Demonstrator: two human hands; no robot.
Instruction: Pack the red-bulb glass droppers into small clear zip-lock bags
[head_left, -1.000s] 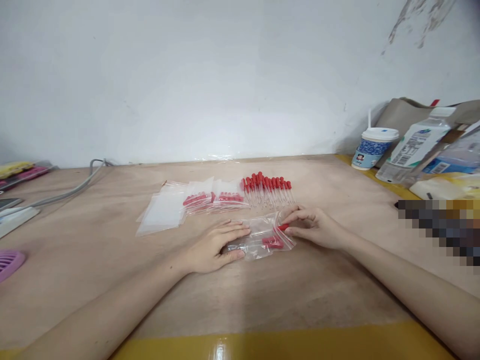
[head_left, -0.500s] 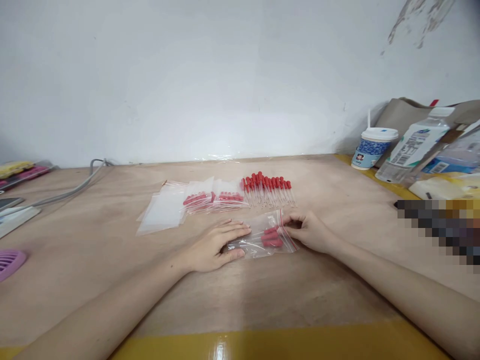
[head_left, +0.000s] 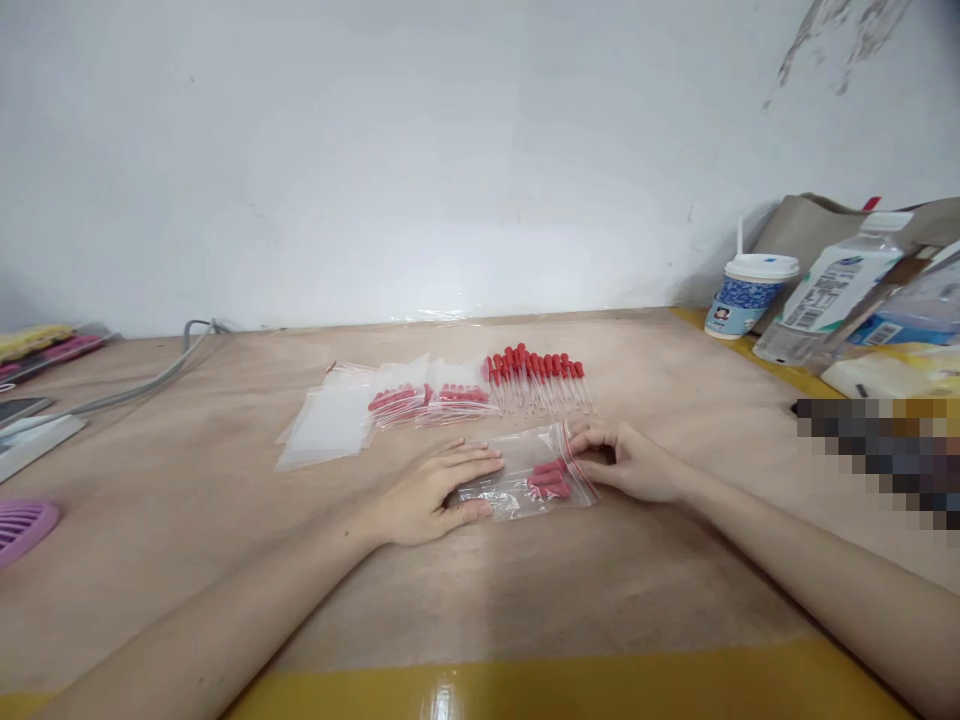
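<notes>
A clear zip-lock bag [head_left: 517, 495] lies flat on the table in front of me, with several red-bulbed droppers [head_left: 549, 486] inside. My left hand [head_left: 442, 490] rests flat over the bag's left end, fingers stretched out. At the right end, by the red-lined seal, my right hand [head_left: 626, 462] pinches the edge of the bag between thumb and fingers. Just beyond the bag stands a row of loose glass-like droppers [head_left: 536, 370] with red bulbs. Left of them lie filled bags [head_left: 431, 405] of droppers and a stack of flat clear bags [head_left: 328, 418].
At the right are a lidded paper cup [head_left: 742, 300], a plastic bottle [head_left: 829, 290] and a beige bag [head_left: 787, 225]. A grey cable [head_left: 150, 385] and a purple plastic item [head_left: 26, 530] lie at the left. Behind the table [head_left: 420, 600] rises a white wall [head_left: 337, 170].
The right hand's fingers have shifted slightly at the sealed end, and the droppers inside the bag look a little lower. The left hand stays in place.
</notes>
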